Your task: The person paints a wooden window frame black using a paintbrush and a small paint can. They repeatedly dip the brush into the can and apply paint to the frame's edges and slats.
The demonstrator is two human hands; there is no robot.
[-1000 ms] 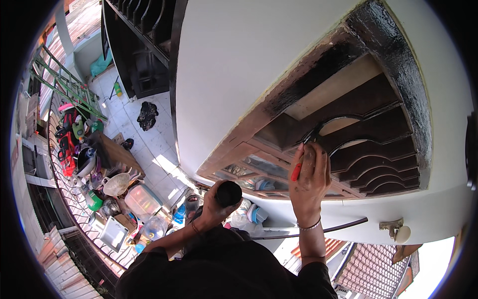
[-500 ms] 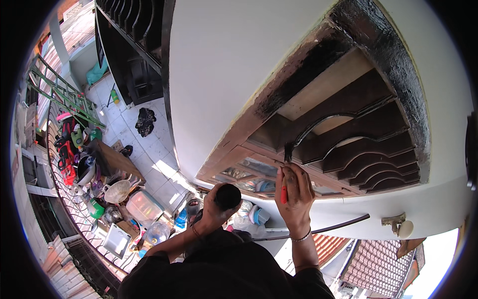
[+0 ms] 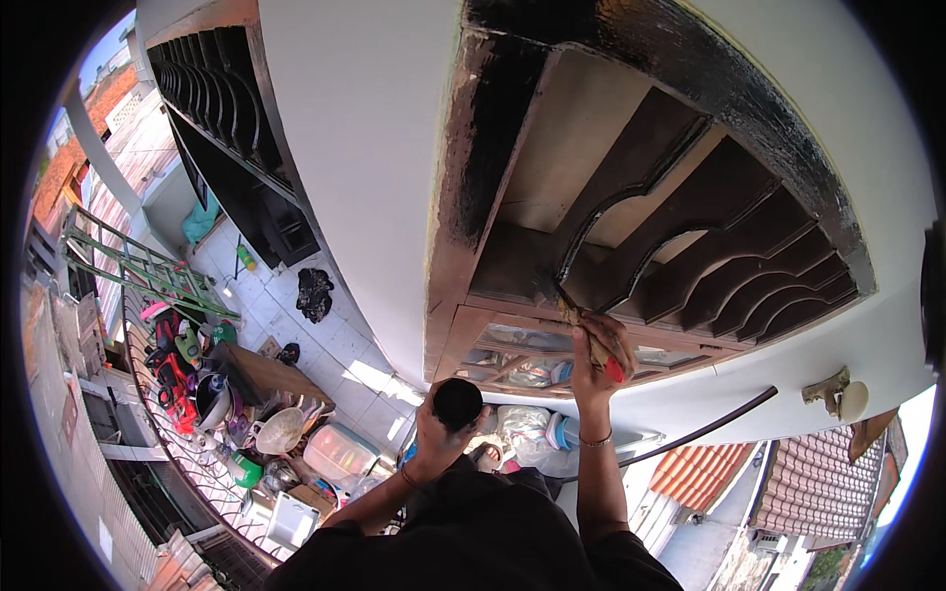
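My left hand (image 3: 434, 434) is wrapped round a small round cup (image 3: 457, 403) whose top looks black; its contents cannot be made out. In my right hand (image 3: 605, 357) is a paintbrush (image 3: 569, 309) with a red handle end. The dark bristles touch or nearly touch the lower end of a curved brown slat (image 3: 603, 209) in a wooden vent above a window. Around the slats runs a wooden frame (image 3: 490, 128), partly coated in black and partly worn brown. Glass panes (image 3: 509, 361) show below my right hand.
White wall (image 3: 365, 148) borders the frame. Far below on the left, a tiled floor (image 3: 340, 340) holds a green metal ladder (image 3: 138, 261), a clear plastic box (image 3: 338, 451) and piled household goods. A dark pipe (image 3: 705, 430) and a wall lamp (image 3: 838, 396) sit at right.
The view has shifted, so the vent fills more of the upper middle. My right hand has turned, tilting the brush, and its bristles are at a slat's lower end. My left hand still holds the cup.
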